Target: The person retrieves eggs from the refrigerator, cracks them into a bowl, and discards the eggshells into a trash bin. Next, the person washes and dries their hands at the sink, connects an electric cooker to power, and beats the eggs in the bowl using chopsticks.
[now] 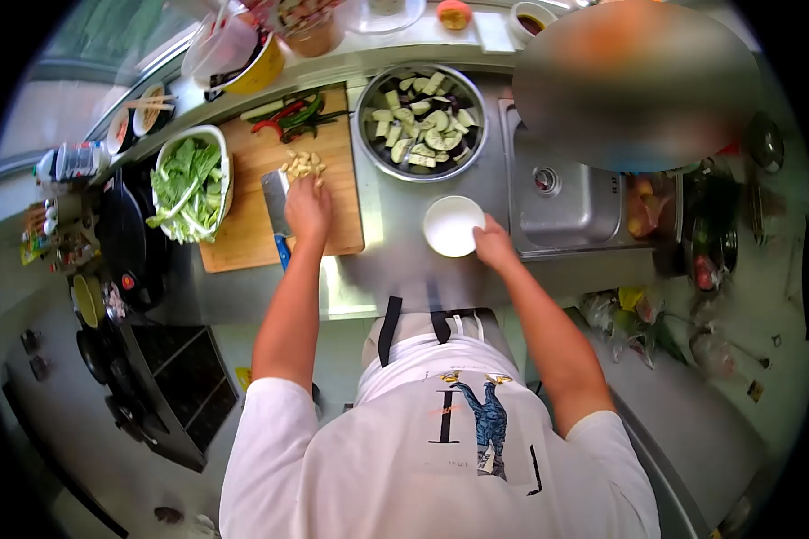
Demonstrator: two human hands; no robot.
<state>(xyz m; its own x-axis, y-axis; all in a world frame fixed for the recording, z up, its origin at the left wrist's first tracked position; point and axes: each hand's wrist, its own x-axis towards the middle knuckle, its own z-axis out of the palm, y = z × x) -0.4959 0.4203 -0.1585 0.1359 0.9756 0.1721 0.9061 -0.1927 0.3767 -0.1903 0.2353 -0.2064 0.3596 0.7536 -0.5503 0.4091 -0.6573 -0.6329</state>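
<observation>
My left hand (309, 208) is on the wooden cutting board (252, 242), its fingers closed at the near edge of a pile of pale garlic cloves (302, 163); what lies between the fingertips is too small to make out. Just left of it lies a cleaver (276, 202) with a blue handle. My right hand (492, 242) grips the rim of a white bowl (453, 226) over the steel counter. Behind that bowl, a metal basin (365, 135) holds cut eggplant pieces (436, 121). Red and green peppers (301, 114) lie at the back of the board.
A white container of leafy greens (189, 184) overlaps the board's left side. To the right is a steel sink (566, 202). A black appliance (130, 234) stands at the far left. Along the back ledge are a yellow tub (265, 70) and a small sauce bowl (530, 22).
</observation>
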